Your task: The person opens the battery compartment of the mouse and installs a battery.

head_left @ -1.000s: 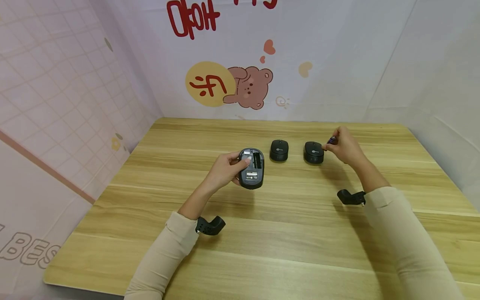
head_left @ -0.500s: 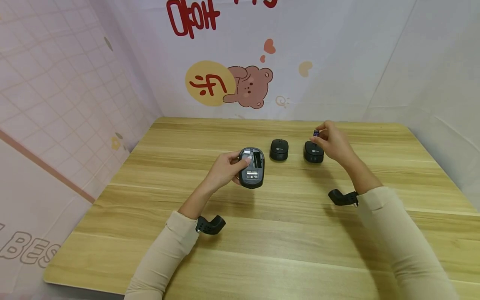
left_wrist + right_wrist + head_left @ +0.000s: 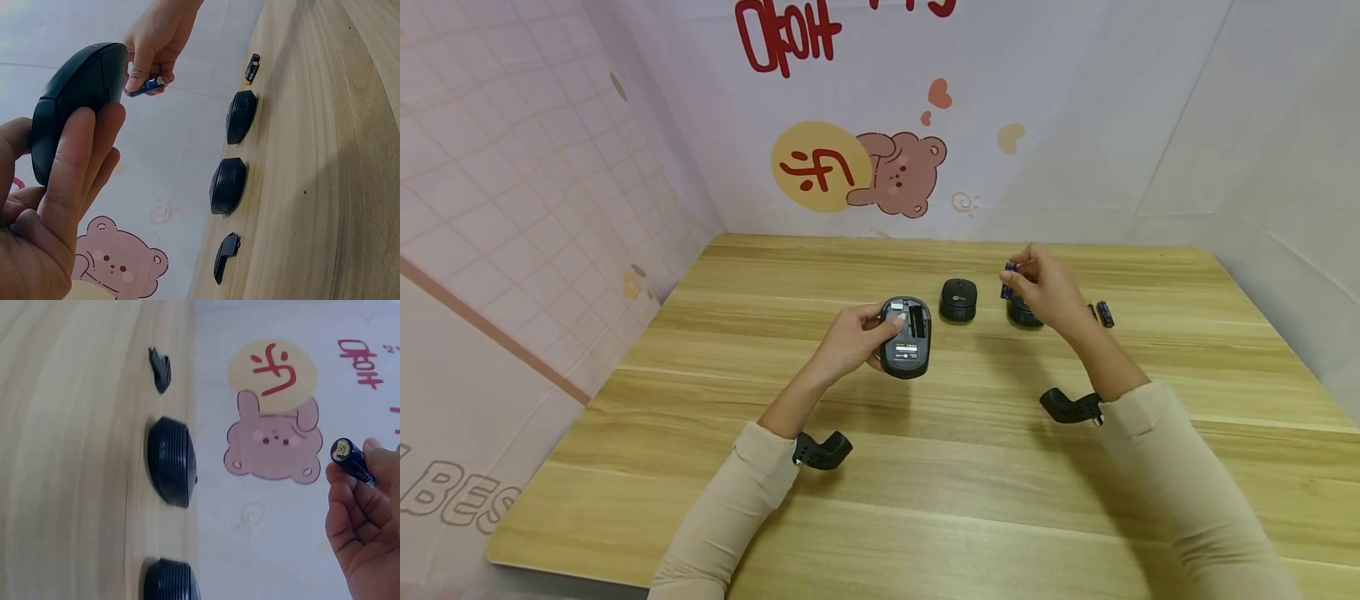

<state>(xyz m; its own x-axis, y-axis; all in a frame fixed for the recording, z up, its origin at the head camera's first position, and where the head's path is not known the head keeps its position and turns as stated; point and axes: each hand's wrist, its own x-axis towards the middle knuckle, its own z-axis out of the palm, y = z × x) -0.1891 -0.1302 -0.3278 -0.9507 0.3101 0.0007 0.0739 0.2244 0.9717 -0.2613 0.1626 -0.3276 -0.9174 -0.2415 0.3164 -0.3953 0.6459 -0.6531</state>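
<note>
In the head view my left hand [image 3: 852, 342] grips a black computer mouse [image 3: 907, 350] with its underside facing up. The battery bay [image 3: 917, 322] in that underside is uncovered and dark inside. My right hand [image 3: 1047, 283] pinches a dark blue battery [image 3: 1007, 282] between thumb and fingers. It is above another mouse [image 3: 1021, 315], which it partly hides, and apart from the held mouse. The right wrist view shows one metal end of the pinched battery [image 3: 351, 460]. From the left wrist, the held mouse [image 3: 81, 100] is seen side-on, with fingers spread along it.
A second mouse [image 3: 958, 301] sits upright on the wooden table [image 3: 880, 500]. Loose batteries [image 3: 1105, 314] lie beyond the right wrist. A black battery cover [image 3: 226, 256] rests on the table near the mice in the left wrist view. A printed cloth [image 3: 1060, 100] hangs behind the table.
My right hand has moved left with the battery, from beside the right-hand mouse to above it. Loose batteries behind that hand have come into view. The left hand and its mouse stay nearly still.
</note>
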